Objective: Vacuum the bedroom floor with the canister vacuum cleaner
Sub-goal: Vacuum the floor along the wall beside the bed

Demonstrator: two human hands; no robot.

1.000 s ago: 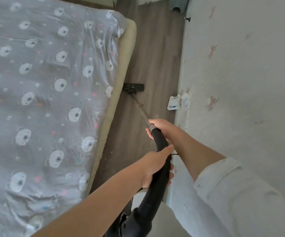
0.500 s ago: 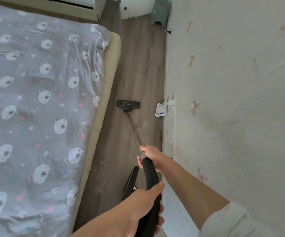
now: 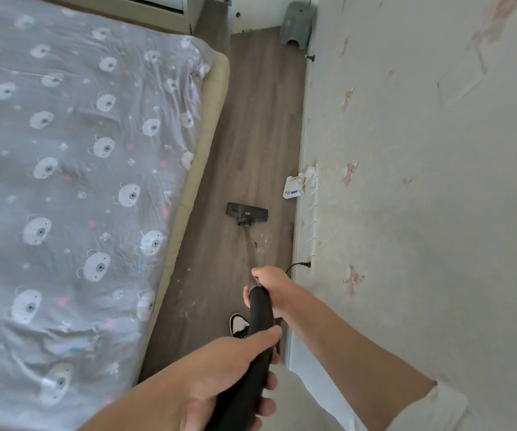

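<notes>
The black floor head (image 3: 247, 213) of the vacuum lies flat on the wood floor (image 3: 251, 126) in the strip between bed and wall. A thin metal wand (image 3: 251, 248) runs back from it to a black curved hose handle (image 3: 258, 318). My right hand (image 3: 271, 286) grips the top of the handle where it meets the wand. Lower down, my left hand (image 3: 229, 374) is wrapped around the black hose. The canister itself is out of view.
A bed with a grey bear-print sheet (image 3: 73, 181) fills the left. The wall (image 3: 421, 181) closes the right, with a white plug adapter (image 3: 292, 186) and a black plug (image 3: 305, 265) at its base. A grey stool (image 3: 297, 24) stands at the far end. My shoe (image 3: 239, 325) is on the floor.
The floor head has slid back toward me along the floor and away from the bed edge. Both hands kept their grip; my view has risen to show the far end.
</notes>
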